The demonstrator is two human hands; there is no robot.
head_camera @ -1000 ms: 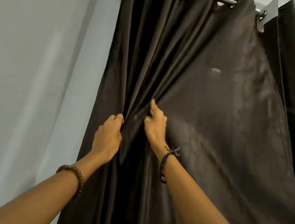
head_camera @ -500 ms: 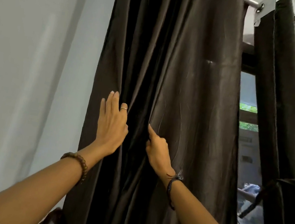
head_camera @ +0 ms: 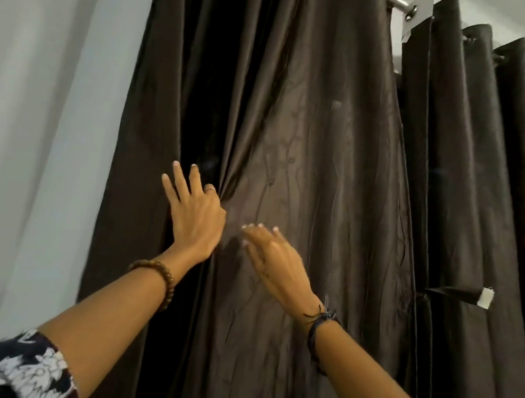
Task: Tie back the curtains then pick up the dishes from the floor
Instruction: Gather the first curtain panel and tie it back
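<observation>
Gathered folds of the left curtain panel (head_camera: 294, 169) released — left hand (head_camera: 195, 219) and right hand (head_camera: 278, 260) now flat, fingers spread — tie-back not yet done.

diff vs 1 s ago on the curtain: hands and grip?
Both hands let go of the bunched folds. The left hand now lies with straight, spread fingers against the left curtain panel; the right hand is open too, blurred, beside it, no grip. The window gap seen half a second ago is covered again. Curtain rod and right panel are unchanged; nothing is tied.
</observation>
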